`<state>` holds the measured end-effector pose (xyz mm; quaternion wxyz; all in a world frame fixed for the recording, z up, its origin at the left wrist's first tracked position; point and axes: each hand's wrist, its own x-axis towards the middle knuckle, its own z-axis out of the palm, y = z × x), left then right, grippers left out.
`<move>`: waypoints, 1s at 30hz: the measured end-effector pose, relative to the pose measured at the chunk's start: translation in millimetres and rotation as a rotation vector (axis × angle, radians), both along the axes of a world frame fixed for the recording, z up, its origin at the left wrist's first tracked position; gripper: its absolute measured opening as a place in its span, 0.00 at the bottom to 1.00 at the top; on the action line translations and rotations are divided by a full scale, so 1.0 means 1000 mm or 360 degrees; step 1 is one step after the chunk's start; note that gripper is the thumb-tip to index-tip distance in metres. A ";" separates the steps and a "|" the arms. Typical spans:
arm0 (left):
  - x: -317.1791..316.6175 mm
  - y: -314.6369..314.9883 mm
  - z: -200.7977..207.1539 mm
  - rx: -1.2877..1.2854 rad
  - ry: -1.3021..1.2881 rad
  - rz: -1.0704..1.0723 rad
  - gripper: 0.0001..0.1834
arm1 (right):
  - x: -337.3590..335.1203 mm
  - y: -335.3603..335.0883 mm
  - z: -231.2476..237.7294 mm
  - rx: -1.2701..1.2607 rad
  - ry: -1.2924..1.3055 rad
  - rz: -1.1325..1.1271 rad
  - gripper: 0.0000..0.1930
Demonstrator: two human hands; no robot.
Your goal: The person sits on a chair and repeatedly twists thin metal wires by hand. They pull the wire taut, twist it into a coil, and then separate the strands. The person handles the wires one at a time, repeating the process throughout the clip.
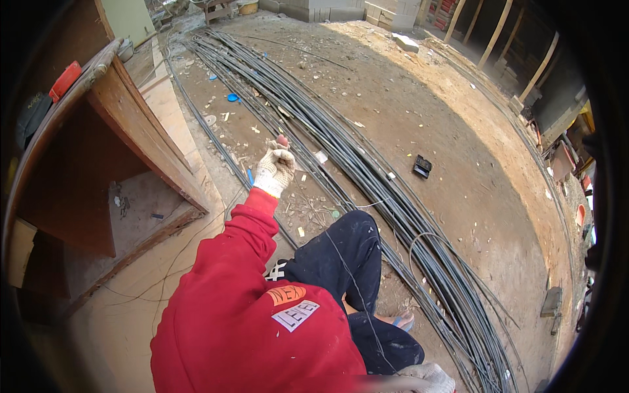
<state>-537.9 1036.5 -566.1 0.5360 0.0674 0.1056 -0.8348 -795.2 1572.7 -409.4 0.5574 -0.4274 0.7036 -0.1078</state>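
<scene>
My left hand [275,171]: fingers curled together, grip unclear | right hand [430,378]: fingers, can't tell | thin wire [348,269]: likely light, springy; best pinched near an end

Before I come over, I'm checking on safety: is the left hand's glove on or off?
On: the white knit glove covers most of the left hand, its cuff meeting the red sleeve.

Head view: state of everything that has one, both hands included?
Left hand: gloved, fingers curled; hold unclear.
Right hand: gloved, partly cut off at lower edge; grip unclear.
Grey rods: lying loosely bundled on the ground.
Wooden cabinet: open-sided, interior visible.
Black case: on the ground; open or shut unclear.
Blue sandal: worn.
</scene>
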 end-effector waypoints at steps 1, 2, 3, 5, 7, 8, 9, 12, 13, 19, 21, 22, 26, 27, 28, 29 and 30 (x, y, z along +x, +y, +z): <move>0.027 0.004 -0.012 -0.0050 -0.0174 0.0035 0.10 | -0.008 0.005 0.009 -0.0061 0.0035 -0.0014 0.15; 0.058 0.011 -0.023 -0.0047 -0.0372 0.0114 0.13 | -0.017 0.010 0.016 -0.0110 0.0113 -0.0032 0.15; 0.094 0.022 -0.032 -0.0104 -0.0545 0.0169 0.14 | -0.025 0.013 0.021 -0.0153 0.0241 -0.0059 0.15; 0.171 0.056 -0.045 -0.0251 -0.1081 0.0263 0.14 | -0.039 0.009 0.021 -0.0182 0.0569 -0.0121 0.15; 0.251 0.089 -0.048 -0.0215 -0.1232 0.0384 0.15 | -0.046 -0.016 0.006 -0.0246 0.0859 -0.0064 0.11; 0.292 0.102 -0.047 -0.0214 -0.1263 0.0486 0.15 | -0.043 -0.036 -0.006 -0.0298 0.1009 -0.0045 0.09; 0.331 0.113 -0.044 -0.0134 -0.1372 0.0649 0.15 | -0.038 -0.060 -0.020 -0.0619 0.0939 0.0055 0.10; 0.442 0.140 -0.027 0.0361 -0.1705 0.1169 0.17 | -0.003 -0.155 -0.065 -0.1269 0.0809 0.0443 0.12; 0.474 0.152 -0.020 0.0669 -0.1839 0.1328 0.20 | 0.017 -0.190 -0.080 -0.1441 0.0682 0.0633 0.15; 0.545 0.235 0.049 0.2436 -0.2994 0.1500 0.45 | 0.184 -0.340 -0.155 -0.1934 0.0504 0.1089 0.17; 0.523 0.235 0.067 0.3064 -0.3158 0.1595 0.47 | 0.225 -0.361 -0.168 -0.1854 0.0453 0.1310 0.23; 0.506 0.224 0.067 0.3028 -0.3210 0.1576 0.47 | 0.237 -0.366 -0.173 -0.1938 0.0359 0.1347 0.27; 0.440 0.193 0.034 0.1980 -0.4779 0.1823 0.50 | 0.221 -0.346 -0.188 -0.2096 0.0295 0.1043 0.29; 0.418 0.184 0.013 0.1439 -0.4915 0.1684 0.51 | 0.202 -0.331 -0.190 -0.1937 0.0214 0.0971 0.28; 0.392 0.176 -0.009 0.0854 -0.4960 0.1597 0.53 | 0.183 -0.313 -0.190 -0.1809 0.0135 0.0888 0.27; 0.361 0.169 -0.031 0.0720 -0.5066 0.1229 0.53 | 0.161 -0.293 -0.188 -0.1733 0.0177 0.0778 0.24; 0.326 0.154 -0.051 0.0487 -0.5121 0.0940 0.53 | 0.139 -0.269 -0.186 -0.1689 0.0243 0.0637 0.21</move>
